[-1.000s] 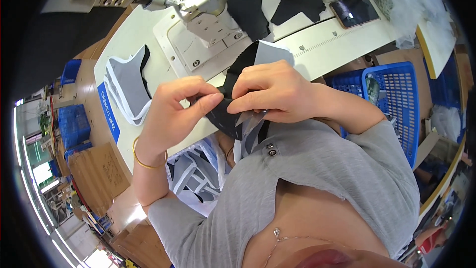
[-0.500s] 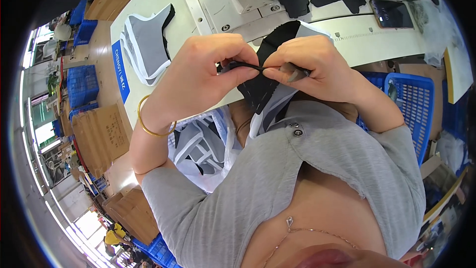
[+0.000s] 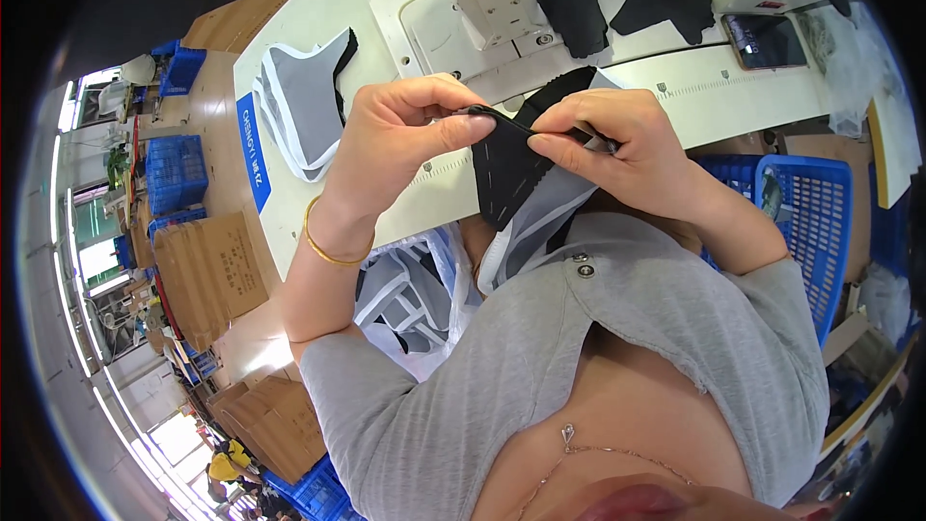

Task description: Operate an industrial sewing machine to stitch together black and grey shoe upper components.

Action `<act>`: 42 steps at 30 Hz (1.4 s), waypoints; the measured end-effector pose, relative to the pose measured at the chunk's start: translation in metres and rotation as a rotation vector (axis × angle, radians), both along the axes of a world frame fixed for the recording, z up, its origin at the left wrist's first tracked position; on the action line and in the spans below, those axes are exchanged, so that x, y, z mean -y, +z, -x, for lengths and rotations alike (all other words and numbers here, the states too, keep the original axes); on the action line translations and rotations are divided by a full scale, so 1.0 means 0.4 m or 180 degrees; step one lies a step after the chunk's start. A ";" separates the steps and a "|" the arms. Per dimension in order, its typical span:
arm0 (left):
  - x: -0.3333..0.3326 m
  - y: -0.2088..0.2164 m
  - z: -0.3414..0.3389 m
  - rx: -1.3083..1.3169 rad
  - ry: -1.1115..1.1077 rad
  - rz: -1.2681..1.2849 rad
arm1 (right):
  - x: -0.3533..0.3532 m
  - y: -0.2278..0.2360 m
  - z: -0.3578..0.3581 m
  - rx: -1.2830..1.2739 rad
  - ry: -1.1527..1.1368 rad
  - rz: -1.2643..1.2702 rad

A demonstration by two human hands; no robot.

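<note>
Head view: a black fabric piece with a grey, white-edged panel (image 3: 508, 174) is held up at the front edge of the white bench (image 3: 415, 201), before the person's chest
Left hand: the bare left hand (image 3: 400, 140) has thumb and forefinger pinched on the black edge of the fabric piece
Right hand: the bare right hand (image 3: 622, 145) pinches the same edge near the left fingertips, a short span between them; a slim dark object (image 3: 598, 138) sits in its grip, kind unclear
Pinch: as a judgement, this goes best with an even, light pull, the folded edge kept flat and the slim dark object angled clear of the cloth
Hanging cloth: the grey part drops toward the lap, so better kept from catching on the bench's front edge
Far side: the white metal sewing machine (image 3: 492, 0) stands beyond the hands, limiting forward room
Left side: bare bench lies between the left wrist and a grey fabric piece with white binding (image 3: 304, 101)
Right side: a blue plastic basket (image 3: 820, 222) stands beyond the right forearm
</note>
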State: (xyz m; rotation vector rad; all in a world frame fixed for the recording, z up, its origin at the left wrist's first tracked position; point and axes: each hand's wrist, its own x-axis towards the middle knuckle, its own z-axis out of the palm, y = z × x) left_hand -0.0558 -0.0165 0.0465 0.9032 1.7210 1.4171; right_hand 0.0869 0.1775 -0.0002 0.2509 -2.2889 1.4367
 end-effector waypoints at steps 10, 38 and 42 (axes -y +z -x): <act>-0.046 0.051 0.059 -0.0153 0.0340 0.0002 | -0.025 0.062 0.027 0.0876 0.0085 0.0759; -0.140 0.027 0.213 -0.0784 0.0927 -0.0562 | -0.009 0.052 0.190 -0.0040 -0.0630 0.1283; -0.113 0.109 0.146 -0.2357 0.0825 0.0852 | -0.010 0.035 0.200 -0.0102 -0.0774 0.1140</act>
